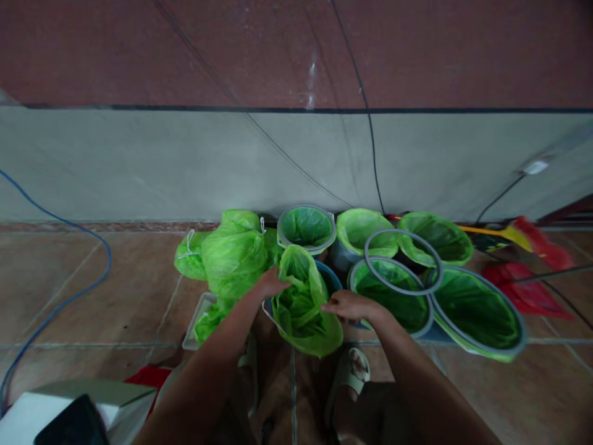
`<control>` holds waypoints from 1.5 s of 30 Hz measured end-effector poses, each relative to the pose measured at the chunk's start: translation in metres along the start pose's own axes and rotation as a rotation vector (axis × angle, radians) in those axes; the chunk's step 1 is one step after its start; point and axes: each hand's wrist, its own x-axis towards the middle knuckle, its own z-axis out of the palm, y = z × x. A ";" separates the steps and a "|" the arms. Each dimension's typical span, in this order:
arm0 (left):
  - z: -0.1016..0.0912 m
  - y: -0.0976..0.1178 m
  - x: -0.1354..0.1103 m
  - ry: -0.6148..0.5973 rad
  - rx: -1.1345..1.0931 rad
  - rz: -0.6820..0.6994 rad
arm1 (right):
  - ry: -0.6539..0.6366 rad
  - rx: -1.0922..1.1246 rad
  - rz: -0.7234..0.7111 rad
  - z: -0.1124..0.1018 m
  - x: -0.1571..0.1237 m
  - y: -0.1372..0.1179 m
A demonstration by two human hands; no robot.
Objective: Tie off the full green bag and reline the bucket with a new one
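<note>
A green trash bag [303,309] hangs in a blue bin [328,277] in front of me, its mouth spread wide and its inside crumpled. My left hand [273,283] grips the bag's left edge. Across from it, my right hand [348,305] is closed on the right edge, fingers pinched. A white drawstring [269,312] loops from the bag's left side. Just behind stands a grey bin [306,227] lined with a green bag under a grey ring. A loose grey ring [370,259] leans over the lined bins on the right.
Stuffed green bags [236,250] with white ties lie at left, beside a clear tray [192,330]. Lined bins [479,309] stand right, near a red dustpan [523,287] and a yellow-and-red broom [523,235]. A blue cable [104,272] crosses the tiles; a box [120,402] sits lower left.
</note>
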 end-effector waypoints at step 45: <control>-0.020 0.013 -0.004 0.023 0.213 -0.029 | 0.741 -0.150 0.183 -0.021 0.012 0.005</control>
